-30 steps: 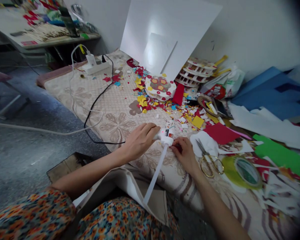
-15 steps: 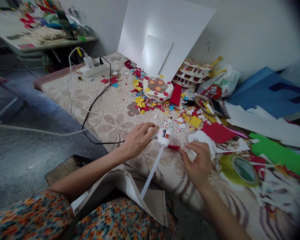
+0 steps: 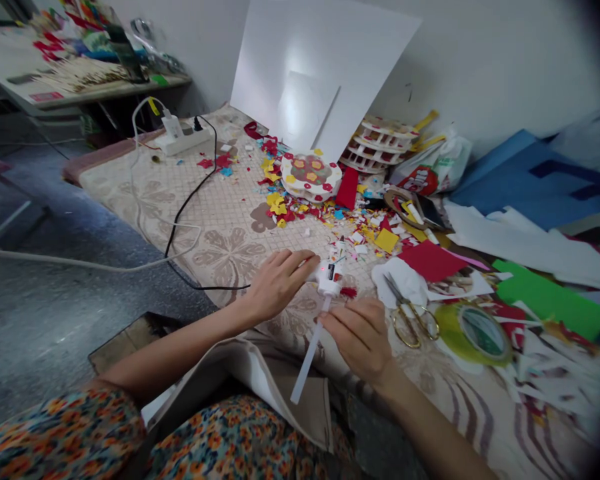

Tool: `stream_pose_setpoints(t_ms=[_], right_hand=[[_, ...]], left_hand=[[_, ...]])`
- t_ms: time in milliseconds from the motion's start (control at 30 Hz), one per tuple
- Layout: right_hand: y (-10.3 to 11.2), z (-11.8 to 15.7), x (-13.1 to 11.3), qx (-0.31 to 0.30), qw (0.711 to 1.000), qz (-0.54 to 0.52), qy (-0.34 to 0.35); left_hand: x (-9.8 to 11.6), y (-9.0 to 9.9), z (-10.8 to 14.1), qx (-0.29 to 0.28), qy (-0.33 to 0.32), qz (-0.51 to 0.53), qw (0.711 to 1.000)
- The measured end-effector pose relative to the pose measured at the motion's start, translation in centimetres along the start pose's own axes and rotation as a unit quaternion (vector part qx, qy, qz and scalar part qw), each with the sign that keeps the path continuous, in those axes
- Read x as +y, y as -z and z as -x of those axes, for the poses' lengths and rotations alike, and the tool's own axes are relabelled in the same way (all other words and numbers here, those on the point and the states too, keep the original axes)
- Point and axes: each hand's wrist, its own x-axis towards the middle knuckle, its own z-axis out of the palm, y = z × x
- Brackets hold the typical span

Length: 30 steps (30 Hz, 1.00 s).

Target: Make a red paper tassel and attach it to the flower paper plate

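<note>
A white glue gun (image 3: 329, 283) with a small red light lies near the table's front edge, nozzle pointing away. My left hand (image 3: 280, 280) is closed round its handle. From its back end a long translucent glue stick (image 3: 307, 360) sticks out towards my lap. My right hand (image 3: 357, 333) pinches this stick just behind the gun, fingers closed. A small red piece (image 3: 349, 292) lies just right of the gun. Gold-handled scissors (image 3: 407, 310) rest on a white piece (image 3: 397, 279) to the right of my right hand.
Behind the gun stand a decorated white round piece (image 3: 311, 177) and a tiered white structure (image 3: 375, 147) among colourful scraps. A yellow tape roll (image 3: 483, 333) and green sheet (image 3: 550, 300) lie right. A power strip (image 3: 186, 141) and black cable (image 3: 180, 210) are left.
My right hand has moved left from beside the red piece to the glue stick and now grips it. The scissors it covered have come into view.
</note>
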Motion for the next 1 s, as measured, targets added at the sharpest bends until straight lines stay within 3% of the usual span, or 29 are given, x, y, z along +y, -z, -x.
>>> stream_pose_setpoints(t_ms=[200, 333, 467, 533, 600, 767, 1000], right_hand=[[0.0, -0.3, 0.0, 0.011, 0.999, 0.029, 0.030], [-0.4, -0.1, 0.6, 0.006, 1.000, 0.002, 0.029], [0.3, 0.3, 2.8, 0.024, 0.995, -0.074, -0.065], [0.7, 1.0, 4.4, 0.030, 0.989, -0.046, -0.141], [0.8, 2.0, 5.8, -0.005, 0.981, -0.020, -0.195], [-0.4, 4.1, 7.0, -0.101, 0.970, -0.050, -0.215], [-1.6, 4.3, 6.7, -0.131, 0.966, -0.060, -0.217]], left_hand=[[0.4, 0.1, 0.1, 0.019, -0.003, 0.012, 1.000], [0.3, 0.1, 0.3, -0.001, 0.013, 0.017, 1.000], [-0.7, -0.3, 0.4, 0.010, 0.057, 0.076, 0.995], [-1.4, -0.4, 0.5, 0.027, 0.102, 0.128, 0.986], [-1.9, -0.3, 0.5, 0.024, 0.152, 0.182, 0.971], [-1.8, 0.5, 0.6, -0.038, 0.219, 0.286, 0.932], [-1.4, 2.3, 0.6, -0.122, 0.244, 0.315, 0.909]])
